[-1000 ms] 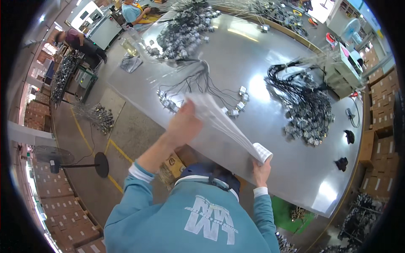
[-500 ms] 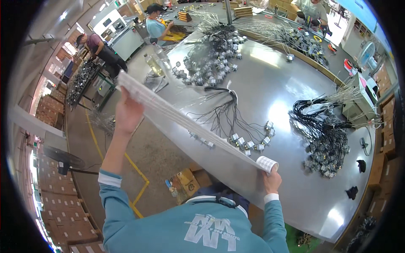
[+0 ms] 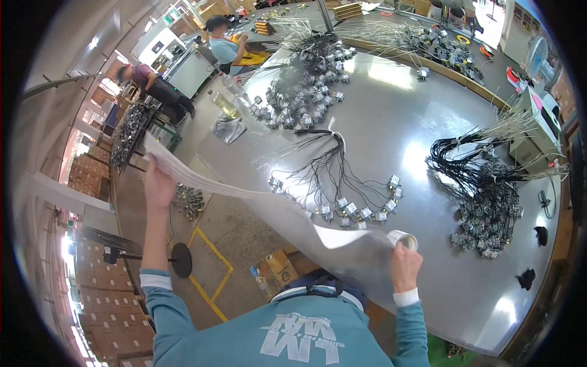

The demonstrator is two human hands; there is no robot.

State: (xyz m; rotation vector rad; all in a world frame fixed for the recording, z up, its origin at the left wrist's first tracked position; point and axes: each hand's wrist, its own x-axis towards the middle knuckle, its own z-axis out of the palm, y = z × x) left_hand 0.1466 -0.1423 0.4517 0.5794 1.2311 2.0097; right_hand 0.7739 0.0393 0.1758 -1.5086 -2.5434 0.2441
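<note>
A long white strip of labels (image 3: 202, 182) stretches between my two hands, across the front of the metal table. My left hand (image 3: 159, 183), raised at the left past the table's edge, pinches its far end. In my right hand (image 3: 405, 269), low over the front of the table, is the label roll (image 3: 404, 239) that the strip comes from. The strip sags in the middle and shows a bright, twisted face near the roll. Just beyond it lies a tied bunch of black cables (image 3: 337, 150) with small silver connectors (image 3: 350, 208) fanned out.
A big heap of cabled connectors (image 3: 299, 92) lies at the back of the metal table (image 3: 391, 128), another (image 3: 486, 214) at the right. A bottle of yellowish liquid (image 3: 223, 104) and a grey cloth (image 3: 228, 129) sit back left. Two people work beyond. A cardboard box (image 3: 275, 269) stands below.
The strip was nearly straight and now sags and twists. My left hand has moved left and a little down in view; my right hand, with the roll, has shifted slightly right.
</note>
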